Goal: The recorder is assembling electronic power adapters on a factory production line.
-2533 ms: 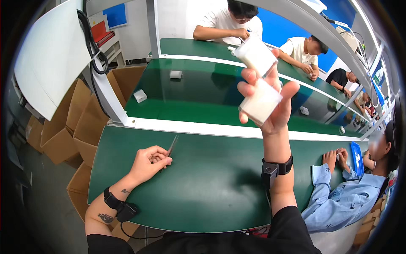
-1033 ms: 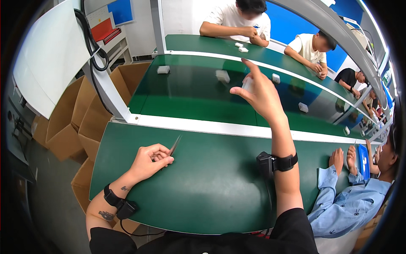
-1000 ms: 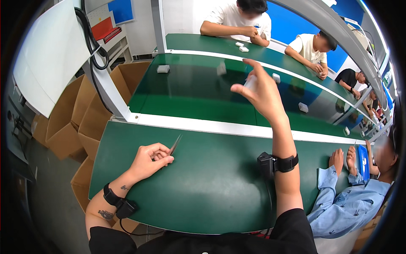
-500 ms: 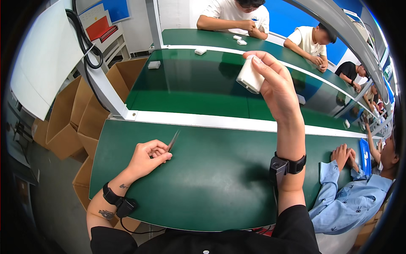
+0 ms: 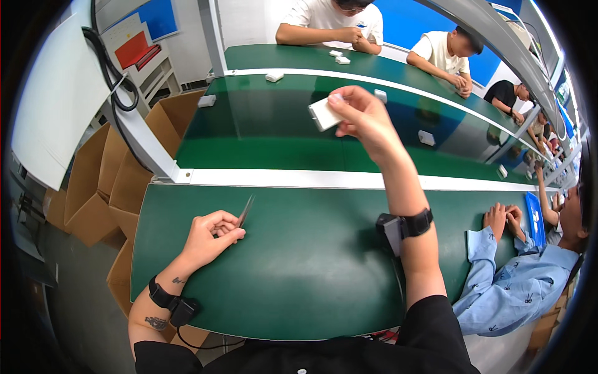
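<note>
My right hand is raised over the far green surface beyond the white rail. Its thumb and fingers pinch a small white rectangular plastic case, which is tilted in the air with a narrow end pointing left. Low over the near green table is my left hand, its fingers closed round a pair of slim metal tweezers. The tweezers' tips point up and away from me. My fingers hide the rest of them.
A white rail divides the near table from the far surface. Similar white cases lie scattered there. Open cardboard boxes stand at left. A co-worker in a blue shirt sits at right beside a blue tray; others sit opposite.
My right hand has moved left and slightly down with the white case, which is now turned more sideways. My left hand keeps hold of the tweezers. The whole view has shifted a little.
</note>
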Motion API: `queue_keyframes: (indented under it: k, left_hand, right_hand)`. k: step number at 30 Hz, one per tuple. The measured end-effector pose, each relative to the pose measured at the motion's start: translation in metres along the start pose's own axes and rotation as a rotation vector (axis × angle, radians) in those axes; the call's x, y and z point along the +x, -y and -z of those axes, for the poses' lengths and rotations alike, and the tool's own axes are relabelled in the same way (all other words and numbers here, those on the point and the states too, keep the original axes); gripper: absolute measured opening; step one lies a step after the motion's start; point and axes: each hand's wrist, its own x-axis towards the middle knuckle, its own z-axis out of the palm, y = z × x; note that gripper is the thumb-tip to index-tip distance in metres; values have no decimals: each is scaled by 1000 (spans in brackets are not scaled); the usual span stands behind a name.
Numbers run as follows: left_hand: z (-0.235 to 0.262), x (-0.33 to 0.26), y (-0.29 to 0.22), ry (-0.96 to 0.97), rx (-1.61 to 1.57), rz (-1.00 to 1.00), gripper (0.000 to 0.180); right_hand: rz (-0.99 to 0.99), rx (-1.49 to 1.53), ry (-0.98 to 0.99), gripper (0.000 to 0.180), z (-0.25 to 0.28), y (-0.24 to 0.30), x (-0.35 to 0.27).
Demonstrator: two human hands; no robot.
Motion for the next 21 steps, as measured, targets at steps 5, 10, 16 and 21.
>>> queue_keyframes:
  k: [5, 10, 16, 21]
  left_hand:
    - [3, 0, 1, -12, -4, -7, 11]
    - [4, 0, 1, 18, 27, -44, 12]
    - [4, -2, 2, 8, 32, -29, 13]
    - [4, -5, 2, 19, 38, -38, 12]
  right_hand:
    - [-178, -462, 121, 58, 21, -80, 37]
    - [-348, -1250, -222, 55, 57, -99, 87]
    - [-435, -1459, -420, 54, 111, -137, 132]
    - [-539, -1383, -337, 48, 137, -144, 143]
